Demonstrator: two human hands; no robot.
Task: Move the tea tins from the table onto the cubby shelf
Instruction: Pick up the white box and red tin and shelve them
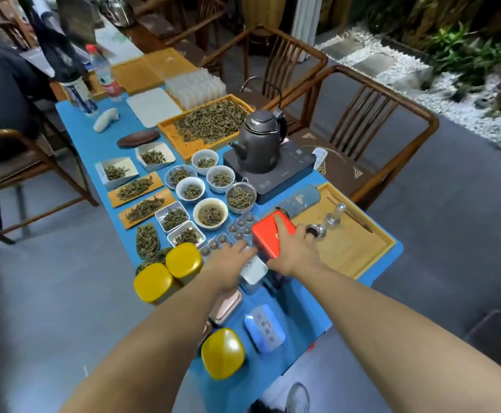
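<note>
On the blue table (100,144) nearly everything still sits where it needs clearing from; no cubby shelf is in view, so I can't confirm any tin has been shelved, and my read is the task is early or mid-way at best. Right hand (295,248) is clamped on the red tin (268,238): index finger laid across its top face, thumb side hidden behind the box, tin tilted and apparently coming off the surface, just beside the wooden tray (353,254). Left hand (228,263) is flat, fingers spread over the white tin (253,271) and touching its far edge; can't tell whether it actually grips it or just rests there. Still on the table, by my count: two yellow tins (168,272) side by side at the left edge, a third yellow tin (222,353) near the close end, a light-blue tin (264,327) lying flat with printed characters on its label, and a pink tin (227,305) partly under the left forearm. Red tin looks like a rectangular box, glossy orange-red, small pale mark on one side, sharp corners. Yellow ones are rounded-square with smooth domed lids. Loose-leaf bowls (210,216) and the kettle (259,138) sit further back, not part of the job as far as I can judge.
</note>
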